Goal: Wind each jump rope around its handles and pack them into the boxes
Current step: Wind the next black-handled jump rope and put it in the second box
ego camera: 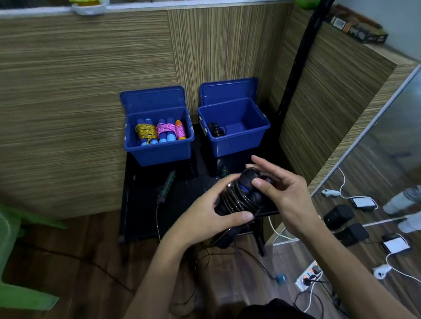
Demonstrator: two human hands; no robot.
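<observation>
My left hand point(209, 212) grips a black jump rope bundle point(239, 197), its cord coiled round the paired handles. My right hand point(279, 191) pinches the bundle's top end with thumb and fingers. Loose black cord point(203, 260) hangs below the bundle toward the floor. Another black rope with green-ringed handles point(167, 186) lies on the black table point(143, 217). The left blue box point(161, 151) holds three wound ropes: yellow, pink and orange. The right blue box point(238, 141) holds one wound black rope point(215, 129) at its left side.
Both boxes stand open at the table's back, lids leaning on a wood-grain wall point(69, 95). A green plastic chair point(5, 256) is at the left. A power strip point(309, 275), cables and chargers lie on the floor at the right beside a mirror.
</observation>
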